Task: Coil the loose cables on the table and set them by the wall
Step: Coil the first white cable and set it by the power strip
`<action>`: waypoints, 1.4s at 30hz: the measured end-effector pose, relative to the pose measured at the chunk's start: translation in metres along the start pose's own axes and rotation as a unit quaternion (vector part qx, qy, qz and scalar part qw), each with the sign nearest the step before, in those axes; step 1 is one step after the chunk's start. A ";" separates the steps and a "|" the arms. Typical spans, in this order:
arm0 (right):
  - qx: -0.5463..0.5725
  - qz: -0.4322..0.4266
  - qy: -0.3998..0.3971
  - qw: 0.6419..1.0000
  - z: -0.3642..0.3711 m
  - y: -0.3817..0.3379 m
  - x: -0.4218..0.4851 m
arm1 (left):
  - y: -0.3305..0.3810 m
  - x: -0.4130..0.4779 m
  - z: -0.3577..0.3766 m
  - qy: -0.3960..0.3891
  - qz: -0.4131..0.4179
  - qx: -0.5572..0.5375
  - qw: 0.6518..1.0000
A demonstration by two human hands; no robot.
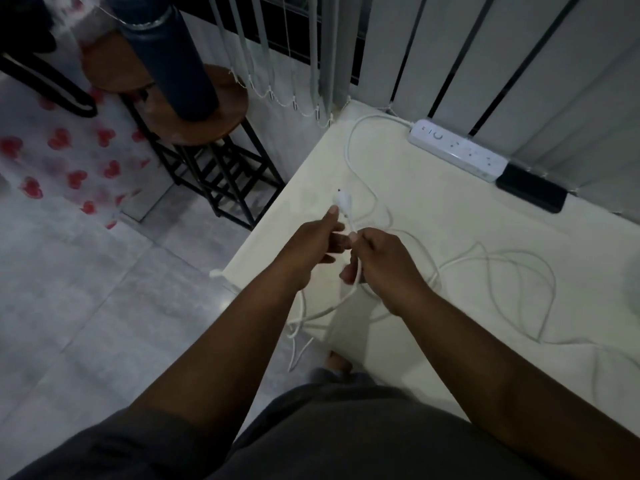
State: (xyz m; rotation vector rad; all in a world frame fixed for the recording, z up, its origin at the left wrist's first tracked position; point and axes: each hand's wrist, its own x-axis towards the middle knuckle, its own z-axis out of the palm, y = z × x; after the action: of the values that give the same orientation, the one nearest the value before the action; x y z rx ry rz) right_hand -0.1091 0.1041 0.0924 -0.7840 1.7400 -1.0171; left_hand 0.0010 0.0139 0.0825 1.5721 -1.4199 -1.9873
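Mid-frame: left hand (313, 245) pinching white plug (341, 202), right hand (384, 261) closed on its cable (502, 271), apparently; loose loops sprawling right across bench (450, 216).

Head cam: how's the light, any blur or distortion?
Head view: dim and grainy; blinds bow from wide-angle distortion; white cable is low-contrast against the pale table; left hand and right hand are slightly soft; no glare.
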 end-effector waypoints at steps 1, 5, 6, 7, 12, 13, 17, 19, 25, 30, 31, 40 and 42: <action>-0.005 -0.010 -0.018 1.000 0.001 0.000 -0.009 | 0.010 0.000 0.007 -0.020 0.005 -0.028 0.999; 0.074 0.000 -0.064 0.995 -0.003 0.014 -0.027 | 0.054 -0.005 0.037 -0.062 0.018 -0.144 0.987; 0.111 0.015 -0.093 0.989 -0.008 0.020 -0.027 | 0.067 -0.006 0.043 -0.067 0.019 -0.183 0.981; 0.135 0.034 -0.130 0.982 -0.013 0.027 -0.029 | 0.083 -0.006 0.045 -0.068 0.027 -0.218 0.973; 0.035 0.090 -0.238 0.967 -0.018 0.078 -0.043 | 0.163 0.002 0.028 -0.031 0.168 -0.258 0.951; 0.025 0.097 -0.231 0.968 -0.018 0.087 -0.046 | 0.172 0.005 0.023 -0.012 0.190 -0.243 0.951; 0.098 0.138 -0.108 0.980 -0.045 0.101 -0.045 | 0.171 0.014 0.015 0.046 0.247 -0.141 0.958; 0.142 0.173 -0.013 0.975 -0.060 0.097 -0.039 | 0.155 0.019 0.012 0.053 0.263 -0.069 0.961; 0.346 0.108 0.190 0.912 -0.085 0.047 -0.015 | 0.086 0.023 0.032 -0.020 0.170 0.058 0.984; 0.377 0.003 0.063 0.924 -0.073 -0.017 -0.008 | 0.062 0.007 0.057 -0.068 0.066 -0.020 0.995; 0.315 -0.024 0.054 0.947 -0.070 -0.024 -0.009 | 0.063 0.004 0.059 -0.083 0.058 -0.039 0.994; 0.050 -0.007 0.051 0.997 -0.042 -0.009 -0.025 | 0.078 -0.019 0.069 -0.085 0.103 -0.068 0.989; -0.029 -0.024 -0.021 0.999 -0.041 0.009 -0.034 | 0.088 -0.019 0.065 -0.087 0.085 -0.145 0.982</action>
State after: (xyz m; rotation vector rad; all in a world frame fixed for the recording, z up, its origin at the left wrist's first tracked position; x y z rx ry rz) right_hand -0.1358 0.1488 0.1073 -0.8822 1.7277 -0.9789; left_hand -0.0781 0.0169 0.1605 1.1408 -1.2068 -2.1525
